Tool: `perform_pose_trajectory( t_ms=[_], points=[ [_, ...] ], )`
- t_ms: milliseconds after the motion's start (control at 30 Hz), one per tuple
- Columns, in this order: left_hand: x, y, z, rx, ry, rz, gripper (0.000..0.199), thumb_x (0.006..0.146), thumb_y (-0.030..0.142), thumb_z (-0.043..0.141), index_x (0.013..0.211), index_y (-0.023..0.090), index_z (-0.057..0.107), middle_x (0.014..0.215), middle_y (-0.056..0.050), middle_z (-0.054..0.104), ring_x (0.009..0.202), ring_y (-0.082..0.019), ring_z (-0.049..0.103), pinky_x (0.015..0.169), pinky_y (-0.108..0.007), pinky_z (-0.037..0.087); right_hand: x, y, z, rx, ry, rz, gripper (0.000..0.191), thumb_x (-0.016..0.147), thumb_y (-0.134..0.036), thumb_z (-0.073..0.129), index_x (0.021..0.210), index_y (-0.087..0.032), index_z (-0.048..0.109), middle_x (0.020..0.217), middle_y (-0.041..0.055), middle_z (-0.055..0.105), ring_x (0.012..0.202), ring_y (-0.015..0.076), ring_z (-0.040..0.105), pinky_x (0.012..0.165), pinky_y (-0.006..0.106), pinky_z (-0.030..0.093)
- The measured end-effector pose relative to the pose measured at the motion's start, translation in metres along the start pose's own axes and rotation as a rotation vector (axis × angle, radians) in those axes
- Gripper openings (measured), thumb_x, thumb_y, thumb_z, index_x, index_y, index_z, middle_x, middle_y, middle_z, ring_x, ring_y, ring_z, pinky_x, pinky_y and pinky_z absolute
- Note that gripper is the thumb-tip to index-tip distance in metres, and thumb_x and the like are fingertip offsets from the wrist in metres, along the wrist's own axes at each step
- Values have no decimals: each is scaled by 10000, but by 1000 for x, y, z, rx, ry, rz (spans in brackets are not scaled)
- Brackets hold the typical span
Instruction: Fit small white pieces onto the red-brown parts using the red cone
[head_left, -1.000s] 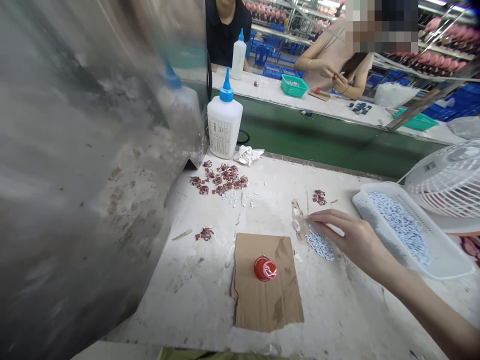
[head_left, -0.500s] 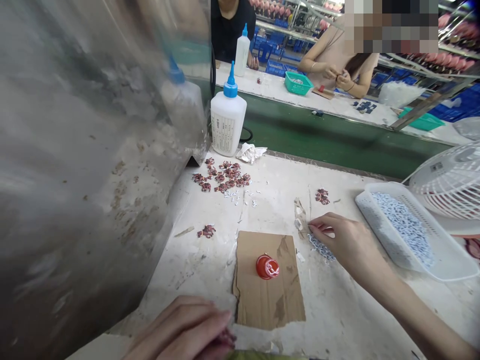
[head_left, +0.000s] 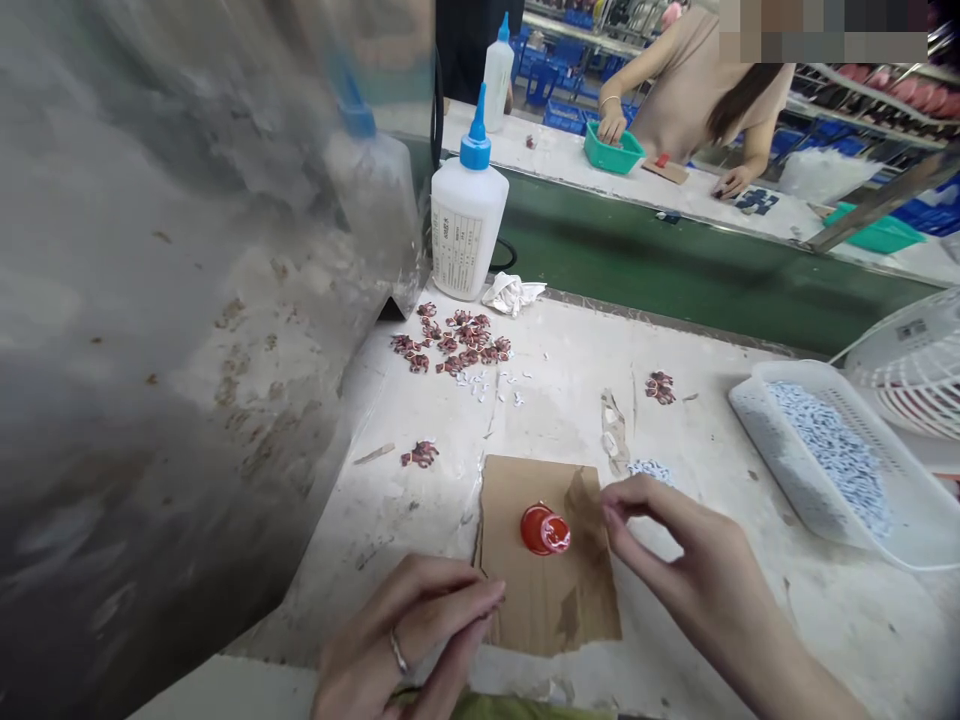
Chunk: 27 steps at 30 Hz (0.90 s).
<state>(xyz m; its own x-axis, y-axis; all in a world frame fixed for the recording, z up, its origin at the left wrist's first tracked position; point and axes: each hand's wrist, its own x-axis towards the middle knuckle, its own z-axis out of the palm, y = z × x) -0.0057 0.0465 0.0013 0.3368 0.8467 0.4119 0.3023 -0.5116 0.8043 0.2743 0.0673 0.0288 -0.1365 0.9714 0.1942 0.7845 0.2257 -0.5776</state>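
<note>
**Close work in a factory row**

The person's left hand point(head_left: 405, 640), w/ a thin silver ring point(head_left: 398, 651) on one finger, sits at bottom centre of the frame, fingers loosely curled toward the thumb. Can't tell if they're grasping anything. It's over the lower left edge of a torn brown cardboard sheet point(head_left: 525, 490). The right hand point(head_left: 679, 550) is at the sheet's right edge, thumb and forefinger almost pinched together. Again, can't tell if anything's between them. Mid-sheet, between both hands, stands a red cone-shaped cap point(head_left: 544, 530) streaked w/ white. Up and left of it lies a scatter of small dark-red pieces point(head_left: 454, 345), w/ a white squeeze bottle point(head_left: 469, 225) with a blue nozzle behind them. Far right, on the white-stained workbench point(head_left: 825, 620), there's a white plastic tray point(head_left: 750, 415) of small blue-and-white pieces point(head_left: 829, 455).
</note>
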Motion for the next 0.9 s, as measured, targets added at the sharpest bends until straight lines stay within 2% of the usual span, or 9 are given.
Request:
perform_pose_trajectory(
  t_ms=[200, 333, 433, 567, 700, 900],
  points=[
    [-6, -2, 2, 0, -20, -31, 409, 965, 35, 637, 1322, 234, 646, 1087, 9, 721, 961, -33, 744, 928, -41, 563, -10, -16, 1, 82, -13, -120, 162, 1010, -171, 617, 1069, -274, 727, 967, 14, 777, 812, 172, 765, 687, 238, 618],
    [-4, 0, 1, -7, 1, -76, 352, 957, 78, 684, 1267, 242, 651, 1050, 34, 753, 929, -30, 748, 895, -32, 567, -8, -17, 3, 86, -4, -108, 132, 1000, -178, 646, 1016, -265, 745, 913, 7, 785, 761, 167, 767, 656, 224, 618],
    [0, 0, 2, -43, -11, -49, 309, 944, 43, 684, 1179, 243, 674, 1018, 45, 746, 921, -24, 746, 886, -38, 573, -7, -18, 6, 128, -3, -132, 148, 991, -146, 641, 987, -253, 742, 926, 20, 767, 790, 157, 756, 661, 206, 613],
    [1, -2, 5, -61, -26, -26, 363, 939, 19, 679, 1234, 229, 675, 1042, 21, 749, 931, -40, 750, 877, -63, 591, -5, -18, 9, 140, 15, -171, 193, 968, -101, 650, 1022, -258, 750, 947, 15, 774, 819, 142, 763, 701, 189, 623],
    [1, 0, 8, -69, -19, -33, 385, 942, 37, 692, 1277, 223, 658, 1004, 7, 751, 892, -61, 752, 829, -95, 614, -5, -17, 9, 120, -5, -182, 211, 959, -95, 642, 1024, -257, 760, 954, 20, 788, 828, 160, 779, 707, 209, 645],
    [7, 3, 12, -115, 1, -34, 321, 911, 38, 738, 1162, 225, 670, 987, 22, 771, 872, -68, 761, 820, -106, 625, -11, -23, 6, 165, 13, -151, 225, 957, -100, 653, 1056, -276, 753, 964, 30, 776, 825, 181, 768, 674, 243, 648]
  ],
)
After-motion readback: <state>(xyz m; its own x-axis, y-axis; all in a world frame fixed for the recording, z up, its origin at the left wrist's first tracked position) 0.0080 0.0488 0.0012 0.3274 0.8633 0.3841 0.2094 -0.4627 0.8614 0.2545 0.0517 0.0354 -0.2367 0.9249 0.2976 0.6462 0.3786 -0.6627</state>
